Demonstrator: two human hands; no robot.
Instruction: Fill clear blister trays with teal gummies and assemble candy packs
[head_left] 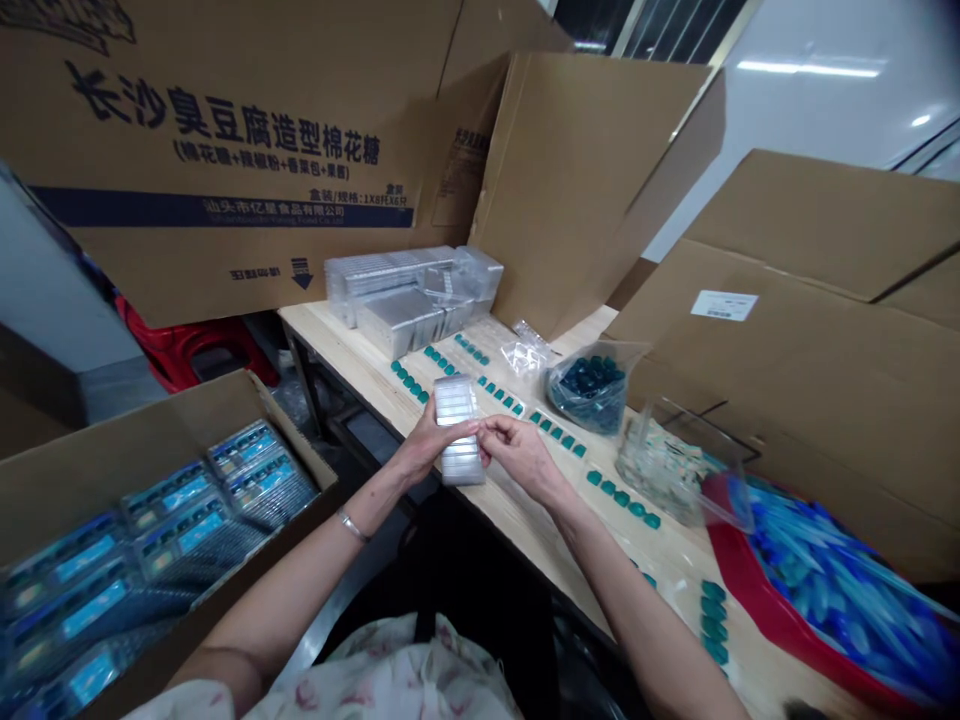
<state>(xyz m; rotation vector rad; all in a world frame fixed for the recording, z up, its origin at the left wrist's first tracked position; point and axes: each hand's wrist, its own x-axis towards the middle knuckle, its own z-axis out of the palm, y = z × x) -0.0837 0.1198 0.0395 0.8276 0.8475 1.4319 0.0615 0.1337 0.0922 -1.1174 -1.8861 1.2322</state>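
so going by the bag [589,400] of dark teal pieces on the desk [517,515], this looks like a job partway through to me. the plastic stack [456,402] is held up to the left of the bag and closer to the wearer, with the left hand [429,440] wrapped round it, thumb across the front, and the right hand [525,460] pinching at its edge. can't tell if a single layer is peeled off there. green pieces [619,497] are already set out in short rows left of the bag and on its near side, but the bag itself has plenty left. more clear stacks [401,320] wait beyond it to the left, looking unfilled, i'd say. way left of the bag, off the desk, an open carton [172,425] holds packs [184,490] that look finished, though the labels are too blurry to read.
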